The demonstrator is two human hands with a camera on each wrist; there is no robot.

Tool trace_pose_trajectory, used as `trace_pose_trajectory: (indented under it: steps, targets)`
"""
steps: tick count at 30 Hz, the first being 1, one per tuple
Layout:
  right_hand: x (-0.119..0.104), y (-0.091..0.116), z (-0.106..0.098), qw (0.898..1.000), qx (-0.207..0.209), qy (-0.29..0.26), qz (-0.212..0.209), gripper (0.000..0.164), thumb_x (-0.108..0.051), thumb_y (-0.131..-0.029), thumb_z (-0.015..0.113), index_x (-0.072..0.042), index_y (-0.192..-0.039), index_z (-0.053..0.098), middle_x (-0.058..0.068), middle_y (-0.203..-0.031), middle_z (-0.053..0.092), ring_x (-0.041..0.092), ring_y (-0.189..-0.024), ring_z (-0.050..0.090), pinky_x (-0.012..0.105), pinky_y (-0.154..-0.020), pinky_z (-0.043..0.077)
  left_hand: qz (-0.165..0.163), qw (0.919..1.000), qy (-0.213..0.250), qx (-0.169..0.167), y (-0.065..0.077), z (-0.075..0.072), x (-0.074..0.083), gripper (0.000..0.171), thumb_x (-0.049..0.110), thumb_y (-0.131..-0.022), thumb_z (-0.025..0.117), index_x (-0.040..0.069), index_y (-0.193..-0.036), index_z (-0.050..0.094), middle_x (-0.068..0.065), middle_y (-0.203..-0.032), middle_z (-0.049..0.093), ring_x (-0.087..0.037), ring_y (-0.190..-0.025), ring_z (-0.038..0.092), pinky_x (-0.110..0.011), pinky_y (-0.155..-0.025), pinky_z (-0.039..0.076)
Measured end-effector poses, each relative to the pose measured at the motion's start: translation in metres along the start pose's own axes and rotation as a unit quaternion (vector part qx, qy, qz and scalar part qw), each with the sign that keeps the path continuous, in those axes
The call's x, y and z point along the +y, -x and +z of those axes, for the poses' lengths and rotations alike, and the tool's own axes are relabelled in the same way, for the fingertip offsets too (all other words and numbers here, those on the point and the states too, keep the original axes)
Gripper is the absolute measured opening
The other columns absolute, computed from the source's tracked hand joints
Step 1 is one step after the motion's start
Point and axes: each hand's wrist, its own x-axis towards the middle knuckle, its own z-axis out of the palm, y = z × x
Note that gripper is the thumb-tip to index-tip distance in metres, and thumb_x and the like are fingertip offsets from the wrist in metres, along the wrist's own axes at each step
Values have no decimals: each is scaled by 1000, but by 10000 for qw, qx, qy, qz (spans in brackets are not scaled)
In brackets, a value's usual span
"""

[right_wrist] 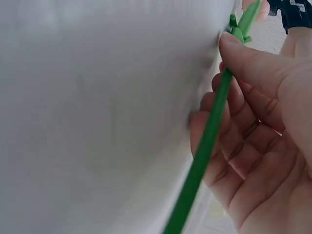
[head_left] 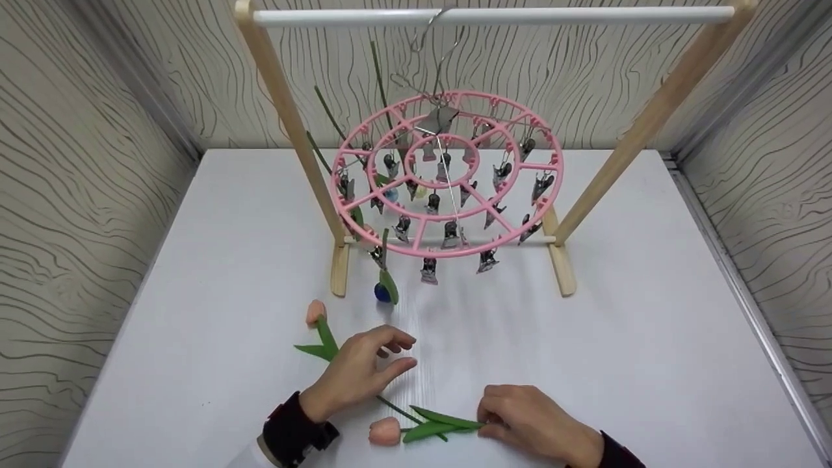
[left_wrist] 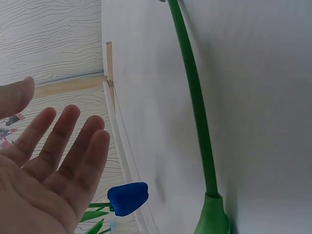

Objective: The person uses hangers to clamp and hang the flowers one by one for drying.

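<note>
With my right hand (head_left: 526,416) I am pinching a soft peach tulip with two long green leaves (head_left: 426,430) by its thin stem, close to the leaves, with my thumb on one side and my fingers curling in on the other. Its round head is pointing to nine o'clock from that hand, low over the flat white table (head_left: 617,338); I can't tell if it is touching the top. My left hand (head_left: 357,369) is holding nothing, with its fingers loose and bending a little. A second peach tulip with a green stem (head_left: 327,335) is lying beneath it, with its head at eleven o'clock and its stem running out toward four o'clock, under the first one's leaves. Near twelve o'clock from my left hand, a dark blue tulip (head_left: 382,292) is hanging head down, and a small silver metal clip (head_left: 377,255) is biting its stem. That clip is hanging at seven o'clock on a round pink plastic rack (head_left: 561,162). The rack is hanging from a smooth white bar (head_left: 494,17) between the legs of a pale wooden stand (head_left: 650,127).
</note>
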Motion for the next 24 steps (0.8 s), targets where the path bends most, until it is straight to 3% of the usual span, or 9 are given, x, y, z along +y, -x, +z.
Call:
trace_pose_trajectory:
  steps: [3,6,11,14,21,24]
  targets:
    - [-1,0,-12,9996,235,156,-19,8,-31,-85,73,-25,-84,68,-17,-77,60,-11,-66,45,6,-57,37,29,10000,5,-49,0,0,2,29,42,-91,64,24,-113,63,1,-108,71,-17,-97,68,-25,-83,56]
    - [0,-1,-25,9951,709,652,-217,11,-30,-80,77,-26,-81,67,-18,-75,56,-10,-66,43,5,-56,35,232,9997,-39,-1,0,0,4,29,42,-91,63,22,-113,64,1,-107,71,-17,-96,68,-26,-82,56]
    - [1,-4,-45,9714,1521,1763,-458,18,-29,-71,83,-27,-78,67,-18,-74,53,-7,-66,45,6,-56,36,655,9972,-368,67,-2,0,12,29,41,-92,63,21,-113,65,6,-105,71,-14,-94,67,-24,-80,56]
    - [1,-6,-57,9590,1822,2099,-550,20,-28,-69,85,-27,-80,68,-18,-74,53,-5,-66,46,8,-57,39,750,9958,-530,-17,-5,0,18,30,42,-91,63,22,-113,66,10,-105,70,-12,-95,66,-23,-80,55]
    - [-1,-13,-83,9336,2099,2763,-893,18,-29,-71,81,-26,-85,69,-12,-77,57,4,-67,48,16,-55,42,634,9956,-518,-456,-15,-3,34,32,45,-92,61,26,-117,65,10,-109,70,-6,-97,64,-24,-81,56]
    - [-2,-17,-91,9197,2138,3105,-1095,11,-29,-80,74,-23,-87,69,-7,-79,60,9,-70,52,21,-56,46,687,9944,-562,-578,-21,-2,39,33,46,-93,59,26,-119,64,10,-110,70,-4,-97,63,-24,-82,56]
